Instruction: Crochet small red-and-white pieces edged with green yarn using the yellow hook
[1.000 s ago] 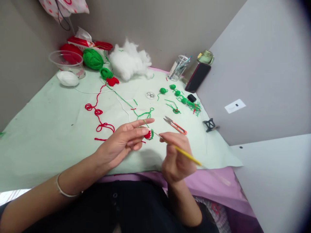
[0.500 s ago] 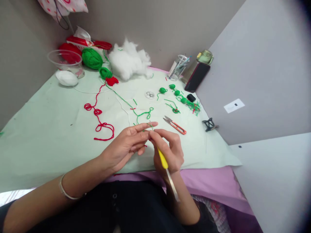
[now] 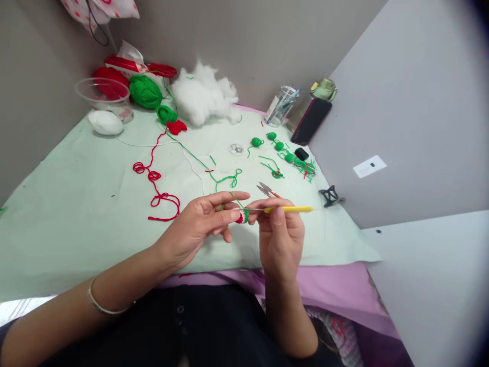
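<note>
A small crocheted piece [image 3: 243,217] in red, white and green is pinched between the thumb and fingers of my left hand [image 3: 202,216]. Green yarn [image 3: 225,179] runs from the table over that hand's raised index finger to the piece. My right hand [image 3: 283,234] grips a crochet hook [image 3: 292,209] by its yellow handle, held nearly level. The thin metal shaft points left and reaches the top edge of the piece; its tip is hard to make out by my left thumb. Right fingertips sit close to the piece's right side.
Snips [image 3: 268,190] lie just behind my right hand. Loose red yarn [image 3: 155,176] trails at left. White stuffing [image 3: 202,94], green yarn balls [image 3: 145,92] and a plastic tub [image 3: 102,94] stand at the back. Small green crocheted balls [image 3: 256,142], a phone [image 3: 311,122] and a cup [image 3: 280,107] are at right.
My right hand has turned and shifted right, swinging the hook from a steep slant to nearly level. The red, white and green piece now shows between my hands.
</note>
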`<state>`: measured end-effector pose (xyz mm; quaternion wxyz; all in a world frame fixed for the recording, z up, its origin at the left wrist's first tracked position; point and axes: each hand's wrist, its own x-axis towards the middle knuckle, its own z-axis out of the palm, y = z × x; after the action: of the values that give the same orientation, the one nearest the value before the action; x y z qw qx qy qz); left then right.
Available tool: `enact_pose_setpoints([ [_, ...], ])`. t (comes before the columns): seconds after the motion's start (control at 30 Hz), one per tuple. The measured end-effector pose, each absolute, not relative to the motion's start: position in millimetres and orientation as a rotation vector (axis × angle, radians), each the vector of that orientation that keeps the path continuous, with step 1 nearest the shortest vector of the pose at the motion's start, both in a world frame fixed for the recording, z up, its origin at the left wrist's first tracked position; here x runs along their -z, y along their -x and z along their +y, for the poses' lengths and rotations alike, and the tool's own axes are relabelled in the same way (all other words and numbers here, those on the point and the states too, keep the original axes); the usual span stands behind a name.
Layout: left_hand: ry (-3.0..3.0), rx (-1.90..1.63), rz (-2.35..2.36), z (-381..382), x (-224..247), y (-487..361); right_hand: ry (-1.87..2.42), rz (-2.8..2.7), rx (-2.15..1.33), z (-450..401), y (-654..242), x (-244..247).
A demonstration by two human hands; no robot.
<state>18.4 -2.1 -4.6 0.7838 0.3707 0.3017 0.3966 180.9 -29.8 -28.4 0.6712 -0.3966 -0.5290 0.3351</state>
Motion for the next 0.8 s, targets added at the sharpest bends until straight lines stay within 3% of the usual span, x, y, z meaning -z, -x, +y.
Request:
enact_pose_setpoints([
  [0.17, -0.898, -0.88, 0.732, -2, 4, -15, 0.966, -1.27, -0.669, -36, -183, 21],
  [0.4, -0.903, -0.995, 0.763, -8, 10, -20, 0.984, -1.78, 0.193, -42, -177, 33],
  [0.47, -0.753, -0.912, 0.704, -6, 9, -21, 0.993, -1.775, 0.294, -41, -176, 37],
  [0.67, -0.587, -0.841, 0.616, 1, 2, -18, 0.941, -1.293, -0.388, -38, -176, 28],
  [0.8, -0.722, -0.886, 0.617, -3, 3, -20, 0.931, -1.312, -0.475, -35, -174, 24],
])
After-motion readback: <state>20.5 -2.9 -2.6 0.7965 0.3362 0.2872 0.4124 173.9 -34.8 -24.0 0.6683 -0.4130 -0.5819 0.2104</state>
